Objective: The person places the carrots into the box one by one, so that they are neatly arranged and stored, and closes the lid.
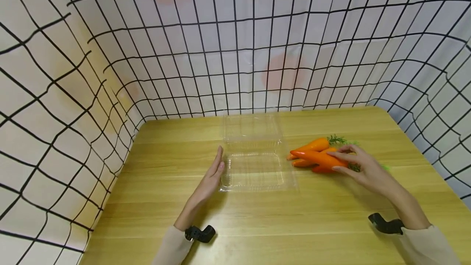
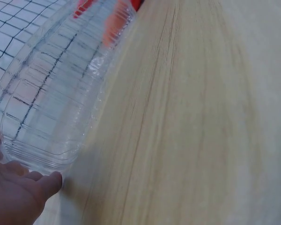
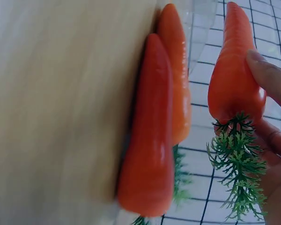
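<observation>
The person's right hand (image 1: 362,167) pinches one orange-red carrot (image 3: 234,75) near its thick end, thumb on one side and fingers on the other. The green leaves (image 3: 241,164) hang from that end beside the palm, and the tip points left, toward the plastic box. The right wrist view shows this carrot held apart from the others. The left hand (image 1: 211,177) is spread flat rather than gripping, its fingers fairly straight and set against the left side of the clear plastic box (image 1: 254,188).

Just below the held carrot lies a small heap of other carrots on the table, among them a lighter orange one (image 3: 175,79) and a redder one (image 3: 147,136), side by side. The heap sits just right of the box. The box stands open, with its lid (image 1: 252,128) folded back toward the far edge of the wooden table (image 1: 147,191).

Each wrist carries a black band, and pale sleeves (image 1: 171,246) cover the forearms. Beyond the table rises a black wire grid (image 1: 254,21) before a whitish backdrop with blurred pinkish patches.
</observation>
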Available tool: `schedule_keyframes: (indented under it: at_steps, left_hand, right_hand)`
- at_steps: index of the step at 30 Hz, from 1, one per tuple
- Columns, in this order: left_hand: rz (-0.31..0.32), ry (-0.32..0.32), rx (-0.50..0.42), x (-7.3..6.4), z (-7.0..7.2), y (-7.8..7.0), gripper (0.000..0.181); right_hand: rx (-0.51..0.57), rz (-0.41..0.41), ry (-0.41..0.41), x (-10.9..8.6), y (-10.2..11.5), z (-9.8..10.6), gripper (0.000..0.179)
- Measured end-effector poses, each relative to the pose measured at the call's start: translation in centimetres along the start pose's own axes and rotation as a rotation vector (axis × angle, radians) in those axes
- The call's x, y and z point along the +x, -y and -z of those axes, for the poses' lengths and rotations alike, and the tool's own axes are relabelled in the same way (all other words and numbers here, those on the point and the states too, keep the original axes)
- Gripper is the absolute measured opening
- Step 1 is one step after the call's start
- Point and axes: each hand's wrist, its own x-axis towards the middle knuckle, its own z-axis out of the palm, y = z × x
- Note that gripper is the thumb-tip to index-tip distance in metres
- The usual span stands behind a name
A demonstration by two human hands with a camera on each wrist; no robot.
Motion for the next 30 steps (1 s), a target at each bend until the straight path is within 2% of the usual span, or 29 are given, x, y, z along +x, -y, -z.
schedule_keyframes:
  at_steps: [3, 5, 14, 23, 30]
  left_hand:
    - [0.003, -0.003, 0.009, 0.0, 0.0, -0.1, 0.061]
    - [0.008, -0.005, 0.014, -0.1, 0.0, -0.2, 0.061]
    - [0.007, -0.015, 0.02, -0.1, 0.1, -0.2, 0.061]
    - [0.001, -0.011, 0.03, 0.0, -0.1, -0.2, 0.061]
    - [0.0, -0.016, 0.033, 0.0, 0.0, -0.2, 0.061]
  right_hand:
    - [0.002, -0.031, 0.025, 0.9, 0.5, -0.2, 0.052]
    - [-0.003, -0.02, 0.036, 1.6, 0.8, -0.3, 0.05]
    - [0.006, 0.092, 0.044, 4.9, 1.7, -2.3, 0.053]
    - [0.046, 0.165, 0.06, 7.7, 3.0, -4.2, 0.051]
    - [0.104, 0.148, 0.127, 9.0, 3.8, -6.0, 0.047]
